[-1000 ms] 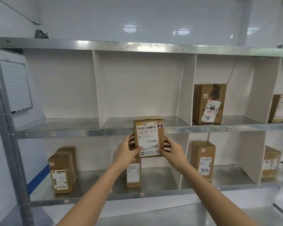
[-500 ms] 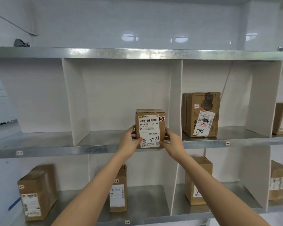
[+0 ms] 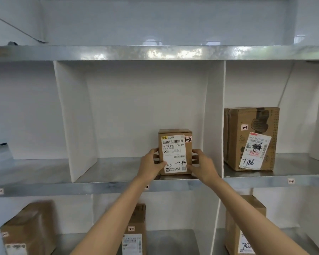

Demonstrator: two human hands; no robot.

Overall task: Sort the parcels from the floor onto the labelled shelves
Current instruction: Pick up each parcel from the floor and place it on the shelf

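Partway through sort: small parcel (image 3: 175, 151) upright on mid shelf (image 3: 109, 186), centre compartment, near front edge, close to right divider (image 3: 215, 116); looks seated, not yet let go; already shelved: parcel marked 7786 (image 3: 250, 138) in next compartment rightward; lower pkgs (image 3: 28, 229) on shelf below; cannot see floor, so remainder unknown; clasped at left side by L hand (image 3: 151, 165), fingers curled round; at right side by R hand (image 3: 203, 165), same.

The left hand (image 3: 151, 165) and the right hand (image 3: 203, 167) are bare, and behind each a slender, smooth forearm (image 3: 118, 214) is likewise bare along its visible length.
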